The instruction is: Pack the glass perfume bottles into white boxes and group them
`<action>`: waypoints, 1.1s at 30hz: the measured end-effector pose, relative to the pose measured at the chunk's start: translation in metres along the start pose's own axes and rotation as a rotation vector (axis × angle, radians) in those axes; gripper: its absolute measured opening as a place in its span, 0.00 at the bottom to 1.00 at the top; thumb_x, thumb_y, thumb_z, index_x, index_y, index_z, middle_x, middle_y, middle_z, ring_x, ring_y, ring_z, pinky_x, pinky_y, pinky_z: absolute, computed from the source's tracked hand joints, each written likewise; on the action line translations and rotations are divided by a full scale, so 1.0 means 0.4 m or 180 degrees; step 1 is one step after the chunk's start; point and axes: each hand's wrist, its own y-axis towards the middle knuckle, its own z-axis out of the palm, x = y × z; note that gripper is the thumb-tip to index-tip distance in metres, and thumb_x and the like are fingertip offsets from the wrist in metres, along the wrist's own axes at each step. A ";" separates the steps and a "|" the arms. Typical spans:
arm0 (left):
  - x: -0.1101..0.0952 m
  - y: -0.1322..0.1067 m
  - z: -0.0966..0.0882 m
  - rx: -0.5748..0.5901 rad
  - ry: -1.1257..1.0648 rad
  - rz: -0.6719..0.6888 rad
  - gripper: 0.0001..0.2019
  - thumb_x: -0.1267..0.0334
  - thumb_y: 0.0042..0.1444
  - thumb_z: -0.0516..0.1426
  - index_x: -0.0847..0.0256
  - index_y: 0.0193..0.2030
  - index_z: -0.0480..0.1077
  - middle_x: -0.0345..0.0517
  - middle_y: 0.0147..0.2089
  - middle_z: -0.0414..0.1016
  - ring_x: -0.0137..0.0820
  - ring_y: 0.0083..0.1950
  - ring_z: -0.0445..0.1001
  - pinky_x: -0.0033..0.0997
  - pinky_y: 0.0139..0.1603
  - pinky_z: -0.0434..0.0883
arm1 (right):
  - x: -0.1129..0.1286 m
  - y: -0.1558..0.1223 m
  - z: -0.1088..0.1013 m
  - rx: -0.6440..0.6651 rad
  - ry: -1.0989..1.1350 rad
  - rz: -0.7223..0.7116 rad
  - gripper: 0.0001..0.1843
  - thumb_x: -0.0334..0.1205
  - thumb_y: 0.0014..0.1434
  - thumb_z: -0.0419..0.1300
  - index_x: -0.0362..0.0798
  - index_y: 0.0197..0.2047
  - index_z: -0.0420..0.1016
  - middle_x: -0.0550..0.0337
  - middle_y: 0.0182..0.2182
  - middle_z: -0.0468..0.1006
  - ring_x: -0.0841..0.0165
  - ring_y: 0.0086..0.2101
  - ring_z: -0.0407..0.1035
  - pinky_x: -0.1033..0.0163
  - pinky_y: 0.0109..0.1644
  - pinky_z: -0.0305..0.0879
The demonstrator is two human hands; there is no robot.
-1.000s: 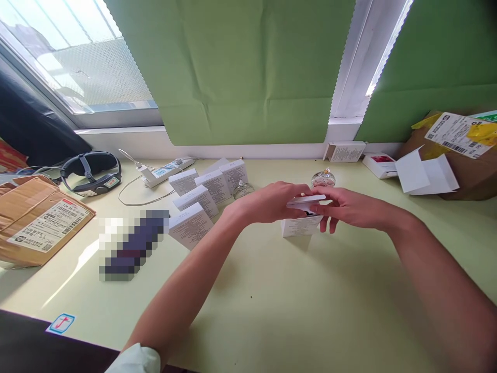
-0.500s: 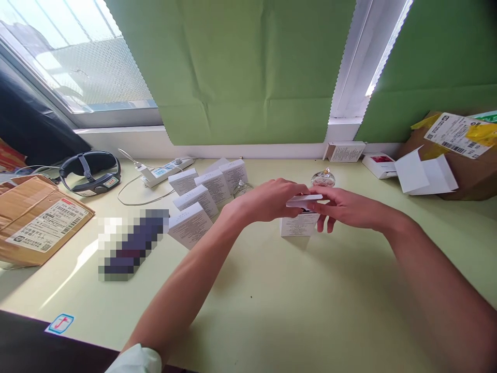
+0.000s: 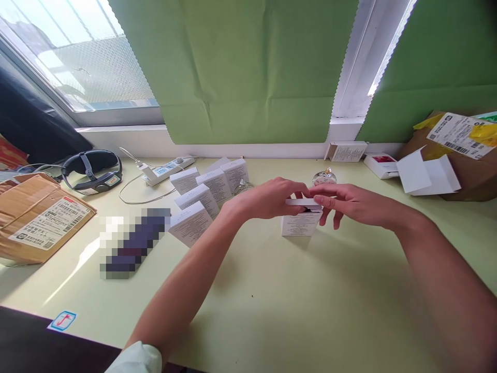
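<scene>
My left hand [image 3: 267,199] curls around the small white box [image 3: 301,224], steadying it upright, while my right hand [image 3: 349,204], fingers loosely extended, pinches its top flap [image 3: 303,202] level.

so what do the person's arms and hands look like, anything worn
The left hand and right hand are bare: no gloves, rings or watch show. Forearms are uncovered. A white sleeve ends near the left elbow; none shows on the right arm.
</scene>
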 end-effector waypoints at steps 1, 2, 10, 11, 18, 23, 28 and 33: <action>0.001 -0.002 -0.002 0.0060 -0.0090 -0.0035 0.17 0.57 0.62 0.55 0.54 0.57 0.68 0.44 0.50 0.76 0.31 0.45 0.73 0.27 0.37 0.63 | -0.001 0.000 0.000 -0.0009 -0.0005 0.0016 0.30 0.60 0.62 0.56 0.60 0.65 0.67 0.52 0.53 0.74 0.58 0.41 0.77 0.54 0.38 0.78; 0.002 -0.005 -0.005 0.0124 -0.0174 -0.0069 0.18 0.54 0.62 0.55 0.54 0.58 0.68 0.44 0.51 0.76 0.31 0.46 0.73 0.27 0.37 0.64 | -0.001 -0.001 0.000 -0.0020 -0.0014 0.0041 0.30 0.60 0.62 0.57 0.60 0.64 0.67 0.52 0.55 0.73 0.58 0.41 0.77 0.53 0.38 0.78; 0.006 -0.013 -0.015 0.0303 -0.0416 -0.0127 0.20 0.51 0.66 0.49 0.55 0.59 0.69 0.47 0.49 0.77 0.29 0.40 0.74 0.27 0.36 0.65 | 0.002 -0.006 0.002 -0.0012 -0.0088 0.0044 0.29 0.57 0.62 0.58 0.62 0.65 0.67 0.55 0.57 0.72 0.59 0.41 0.77 0.53 0.41 0.77; 0.006 -0.012 -0.014 0.0289 -0.0397 -0.0098 0.19 0.52 0.67 0.49 0.56 0.58 0.69 0.46 0.49 0.77 0.29 0.40 0.73 0.27 0.36 0.64 | 0.003 -0.006 0.002 -0.0009 -0.0112 0.0024 0.29 0.57 0.62 0.58 0.62 0.65 0.66 0.55 0.57 0.72 0.59 0.41 0.77 0.53 0.41 0.77; 0.010 -0.008 -0.009 0.0228 -0.0299 0.0100 0.17 0.56 0.67 0.49 0.58 0.58 0.68 0.45 0.50 0.77 0.29 0.43 0.73 0.27 0.37 0.63 | 0.002 -0.004 0.002 0.0029 -0.0205 -0.0041 0.30 0.56 0.63 0.57 0.62 0.66 0.64 0.53 0.58 0.72 0.60 0.40 0.77 0.53 0.41 0.75; 0.012 -0.005 -0.007 0.0236 -0.0283 0.0108 0.16 0.58 0.66 0.51 0.56 0.59 0.67 0.43 0.54 0.75 0.31 0.49 0.72 0.28 0.42 0.64 | -0.004 -0.002 0.002 0.0030 -0.0199 -0.0094 0.30 0.55 0.62 0.58 0.62 0.66 0.64 0.54 0.58 0.72 0.61 0.39 0.77 0.54 0.39 0.75; 0.012 -0.002 -0.005 0.0261 -0.0229 0.0072 0.16 0.58 0.66 0.52 0.55 0.58 0.66 0.44 0.55 0.74 0.32 0.50 0.72 0.29 0.43 0.64 | -0.003 -0.001 0.003 0.0046 -0.0206 -0.0156 0.29 0.54 0.62 0.58 0.62 0.66 0.64 0.55 0.60 0.70 0.62 0.39 0.77 0.55 0.39 0.75; 0.016 -0.001 -0.003 0.0253 -0.0251 0.0115 0.16 0.58 0.66 0.52 0.56 0.58 0.66 0.44 0.55 0.73 0.32 0.50 0.72 0.29 0.45 0.64 | -0.002 -0.001 0.002 0.0051 -0.0192 -0.0168 0.29 0.54 0.62 0.58 0.63 0.66 0.64 0.55 0.58 0.72 0.62 0.39 0.77 0.55 0.39 0.76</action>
